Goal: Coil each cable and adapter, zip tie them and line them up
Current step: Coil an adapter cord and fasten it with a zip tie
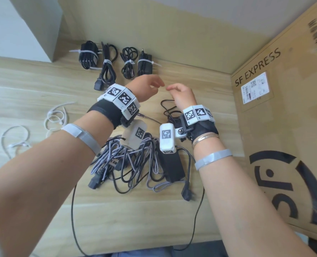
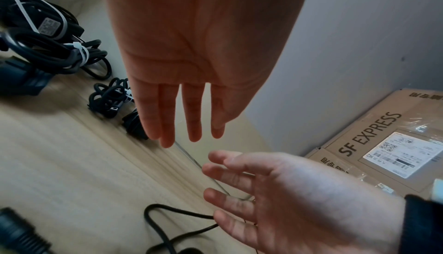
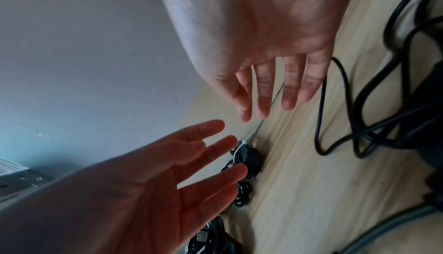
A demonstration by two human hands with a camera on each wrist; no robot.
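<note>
From the head view, my left hand and right hand hover with empty, relaxed fingers above the tangled cables; four tied bundles line the counter's far edge. Both wrist views show my fingers straight and spread, grasping nothing.

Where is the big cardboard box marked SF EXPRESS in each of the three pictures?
Head view: the SF EXPRESS box fills the right side, standing on the table.
Left wrist view: lower right, beyond the right hand.
Right wrist view: not in it.
Shared landmark: the zip-tied adapter by the wall shows in all three.
</note>
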